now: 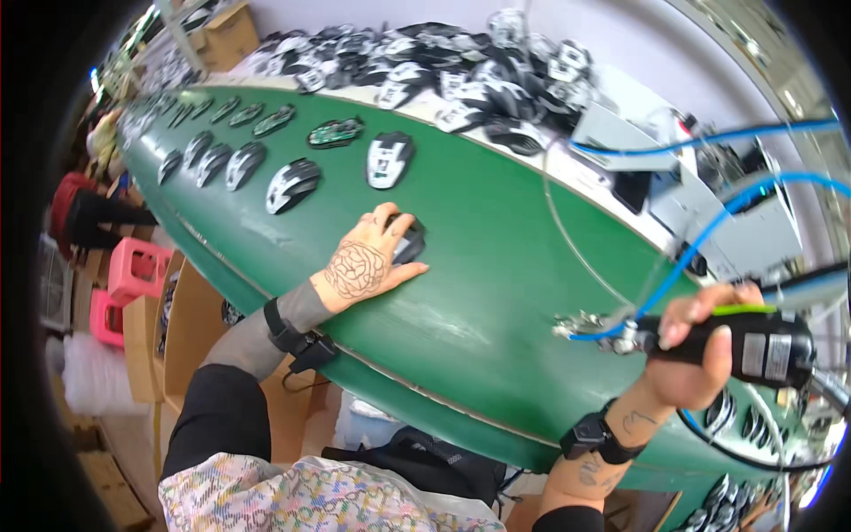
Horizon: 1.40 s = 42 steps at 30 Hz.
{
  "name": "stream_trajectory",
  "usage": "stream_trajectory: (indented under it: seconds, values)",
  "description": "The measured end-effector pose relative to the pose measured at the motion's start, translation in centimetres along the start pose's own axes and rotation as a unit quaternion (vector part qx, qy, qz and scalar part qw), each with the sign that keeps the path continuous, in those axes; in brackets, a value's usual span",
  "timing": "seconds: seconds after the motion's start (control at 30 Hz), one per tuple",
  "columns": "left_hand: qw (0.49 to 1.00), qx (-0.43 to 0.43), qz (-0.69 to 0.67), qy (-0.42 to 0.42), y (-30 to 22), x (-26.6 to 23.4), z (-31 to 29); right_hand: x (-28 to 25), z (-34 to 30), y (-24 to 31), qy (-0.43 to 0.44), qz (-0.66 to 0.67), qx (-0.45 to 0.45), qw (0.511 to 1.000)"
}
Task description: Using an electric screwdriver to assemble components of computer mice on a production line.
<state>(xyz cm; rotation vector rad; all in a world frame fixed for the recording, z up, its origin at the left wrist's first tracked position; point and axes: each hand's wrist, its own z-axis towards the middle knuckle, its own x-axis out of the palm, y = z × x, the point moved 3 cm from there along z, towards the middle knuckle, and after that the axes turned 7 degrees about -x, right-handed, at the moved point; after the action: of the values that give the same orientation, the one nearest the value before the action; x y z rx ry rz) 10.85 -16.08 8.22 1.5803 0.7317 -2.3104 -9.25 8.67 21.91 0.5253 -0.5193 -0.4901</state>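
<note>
Resting under the left hand [359,263] is a dark, rounded computer-mouse shell [410,241], lying on the long, glossy green tabletop [496,266]. That hand is closed over the shell, fingers on its far-left side and thumb by the near edge, though how hard they press cannot be told. It is probably light, stiff plastic, smooth enough to skate on this surface, so its two flanks look the surest hold; any thin clips (the hand hides much of it) might crack under a hard squeeze.

Well to the right of that grip, the right hand [696,341] is wrapped round a black cylindrical hand tool [778,350] with a lime-green stripe. It is likely the heavier piece, best held by its thick body, clear of the silvery metal fittings [589,326] at its left end. A blue flexible hose [690,254] arcs up beyond the right grip, a possible snag.

Just beyond the left grip sits a white-and-black mouse shell [390,160]; similar shells [292,186] run off leftward. Farther beyond lies a heap of black and white shells [496,97].
</note>
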Motion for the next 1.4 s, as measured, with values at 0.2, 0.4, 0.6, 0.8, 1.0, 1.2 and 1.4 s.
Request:
stream_trajectory:
  seconds: [0.2,0.4,0.6,0.8,1.0,1.2,1.4]
  values:
    - [0.994,0.033,-0.017,-0.100,5.8,-6.2,3.5,-0.1,-0.1,-0.1,0.025,-0.062,-0.023,0.997]
    - [1.000,0.016,0.018,-0.011,19.9,-6.6,11.1,0.2,-0.2,-0.1,-0.010,-0.076,-0.032,0.997]
    - [0.989,0.019,-0.027,0.147,22.0,-4.1,13.8,0.2,-0.4,-0.2,-0.040,-0.140,-0.052,0.988]
    - [0.986,0.071,-0.078,0.133,22.1,-2.0,14.1,-0.3,0.3,1.0,-0.037,-0.147,-0.056,0.987]
    - [0.987,-0.130,0.075,0.063,22.8,-1.6,13.4,0.5,-0.1,-0.2,-0.023,-0.089,-0.032,0.995]
    - [0.988,-0.137,0.031,0.062,20.7,-0.3,14.3,-0.4,-0.2,1.0,-0.044,-0.107,-0.046,0.992]
    - [0.995,-0.073,-0.001,0.065,21.4,-1.0,13.0,-0.5,-0.9,1.5,-0.051,-0.124,-0.047,0.990]
